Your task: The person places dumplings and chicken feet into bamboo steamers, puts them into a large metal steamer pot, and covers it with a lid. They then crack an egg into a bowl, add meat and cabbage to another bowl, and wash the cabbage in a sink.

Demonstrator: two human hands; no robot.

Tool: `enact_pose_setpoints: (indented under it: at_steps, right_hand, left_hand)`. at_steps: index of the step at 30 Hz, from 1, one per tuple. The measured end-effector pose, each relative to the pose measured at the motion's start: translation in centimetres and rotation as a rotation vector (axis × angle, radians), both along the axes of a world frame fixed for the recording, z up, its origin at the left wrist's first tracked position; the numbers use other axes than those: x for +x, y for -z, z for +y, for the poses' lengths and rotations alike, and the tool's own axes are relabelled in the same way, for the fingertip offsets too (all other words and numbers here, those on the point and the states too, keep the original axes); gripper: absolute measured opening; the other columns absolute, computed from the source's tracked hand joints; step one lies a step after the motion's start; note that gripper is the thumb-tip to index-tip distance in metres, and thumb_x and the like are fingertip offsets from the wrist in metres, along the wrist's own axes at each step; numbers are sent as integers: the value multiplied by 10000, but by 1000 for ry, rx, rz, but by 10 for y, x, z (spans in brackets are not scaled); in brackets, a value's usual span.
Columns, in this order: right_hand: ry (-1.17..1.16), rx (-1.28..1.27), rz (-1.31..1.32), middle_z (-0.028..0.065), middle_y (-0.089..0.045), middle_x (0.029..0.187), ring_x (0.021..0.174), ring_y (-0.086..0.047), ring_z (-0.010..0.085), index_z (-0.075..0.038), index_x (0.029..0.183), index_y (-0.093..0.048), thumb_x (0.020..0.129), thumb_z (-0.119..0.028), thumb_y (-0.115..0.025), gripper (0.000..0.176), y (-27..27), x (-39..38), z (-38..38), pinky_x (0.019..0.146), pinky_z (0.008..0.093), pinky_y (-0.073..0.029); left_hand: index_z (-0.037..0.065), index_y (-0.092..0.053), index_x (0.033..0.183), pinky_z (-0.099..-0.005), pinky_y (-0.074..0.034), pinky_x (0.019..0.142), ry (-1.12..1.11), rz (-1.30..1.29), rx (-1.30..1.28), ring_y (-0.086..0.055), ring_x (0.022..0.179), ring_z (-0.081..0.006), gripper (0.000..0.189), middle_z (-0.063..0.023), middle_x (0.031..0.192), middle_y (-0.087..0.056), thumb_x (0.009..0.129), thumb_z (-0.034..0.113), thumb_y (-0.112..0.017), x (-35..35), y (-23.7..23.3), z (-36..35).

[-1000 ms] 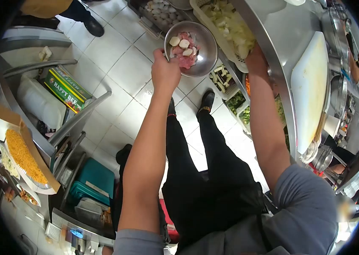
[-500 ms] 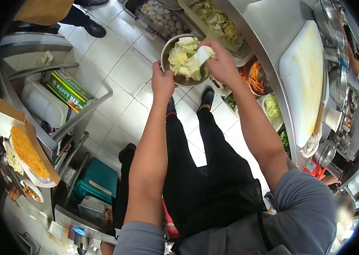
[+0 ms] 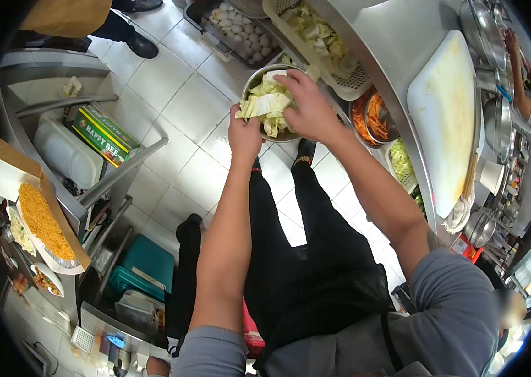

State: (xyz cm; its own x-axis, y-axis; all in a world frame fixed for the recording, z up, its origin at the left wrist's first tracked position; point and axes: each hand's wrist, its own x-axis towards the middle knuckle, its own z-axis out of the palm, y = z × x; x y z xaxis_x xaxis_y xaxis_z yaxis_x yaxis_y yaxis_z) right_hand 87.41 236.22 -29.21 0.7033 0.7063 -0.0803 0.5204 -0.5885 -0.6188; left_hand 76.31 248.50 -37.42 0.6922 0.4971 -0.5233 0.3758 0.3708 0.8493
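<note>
Holds bowl (image 3: 251, 76) out over floor (image 3: 177, 107) beside bench (image 3: 397, 38), left hand (image 3: 245, 133) fingers pinching its rim, right hand (image 3: 308, 110) fingers spread on heaped cabbage (image 3: 265, 103); may shed overhanging leaves or tip if pressed off-centre.

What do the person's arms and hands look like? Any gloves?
No gloves: the left hand and right hand are bare, with no rings or watch that I can see. The grey sleeves cover only the upper arms; the forearms are bare.
</note>
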Motion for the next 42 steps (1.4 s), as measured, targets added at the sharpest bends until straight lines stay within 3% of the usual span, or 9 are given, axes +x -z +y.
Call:
enact_pose_setpoints:
  at_steps: [8, 11, 15, 18, 20, 23, 25, 35, 42]
  right_hand:
    - [62, -108, 273, 181, -626, 990, 948, -607, 388, -32, 1014, -624, 775, -33, -587, 242, 17, 14, -6, 835, 429, -493]
    - [160, 224, 353, 183, -603, 976, 959, -589, 364, 0, 974, -594, 769, 5, -554, 209, 29, 7, -10, 833, 415, -488]
    - [134, 3, 54, 178, -615, 1032, 980, -593, 357, -28, 1022, -611, 745, 35, -544, 292, 25, -9, -7, 882, 411, -483]
    - [116, 16, -224, 185, -619, 1063, 1003, -595, 356, -50, 1082, -621, 749, 23, -553, 347, 7, -15, -7, 907, 407, -478]
    - [229, 30, -384, 197, -622, 1067, 1012, -600, 358, -55, 1123, -623, 775, 4, -562, 358, -10, -13, -9, 911, 406, -478]
    - [256, 53, 210, 189, -644, 1055, 960, -633, 341, -52, 1128, -632, 837, -73, -602, 293, 5, -4, -39, 851, 401, -503]
    - [277, -11, 142, 181, -660, 1030, 955, -630, 360, -47, 1102, -633, 865, -147, -605, 258, 5, -5, -50, 845, 438, -492]
    - [796, 150, 197, 132, -681, 1073, 953, -623, 242, -42, 1140, -636, 938, -326, -590, 352, 27, 51, -90, 881, 341, -464]
    - [572, -379, -734, 110, -499, 1408, 1283, -466, 282, -49, 1345, -505, 917, -359, -601, 537, 46, 100, -116, 1102, 379, -341]
  left_hand:
    - [-10, -464, 1232, -299, -516, 466, 2, 160, 6, -638, 588, -199, 423, -165, 896, -656, 818, 60, -513, -16, 7, 6]
    - [-19, -466, 1219, -296, -537, 527, 6, 142, -57, -646, 707, -197, 416, -149, 983, -635, 810, 30, -523, -20, 2, 12]
    - [-4, -465, 1239, -288, -524, 482, -37, 18, -64, -645, 659, -175, 414, -147, 954, -650, 826, 18, -484, -21, -4, 12]
    - [-32, -464, 1232, -313, -487, 898, 18, 51, -114, -604, 1015, -228, 436, -146, 1099, -618, 797, -14, -486, -23, -23, 14]
    - [-22, -470, 1214, -307, -521, 792, 53, -33, -56, -620, 937, -212, 419, -132, 1066, -619, 795, -12, -480, -32, -3, 14]
    - [-5, -480, 1180, -292, -528, 605, 136, 34, -119, -627, 804, -184, 389, -111, 1002, -615, 791, -7, -481, -34, -14, 18]
    - [14, -487, 1139, -274, -460, 399, 152, 40, -148, -598, 640, -152, 354, -91, 917, -602, 785, 7, -488, -35, -21, 15]
    - [-23, -494, 1188, -304, -492, 420, 247, 107, 6, -610, 577, -196, 398, -150, 869, -640, 807, 87, -516, -11, -16, 10]
    - [22, -479, 1144, -295, -478, 416, 302, 50, 17, -607, 604, -184, 360, -109, 892, -626, 786, 47, -509, 48, -20, 7]
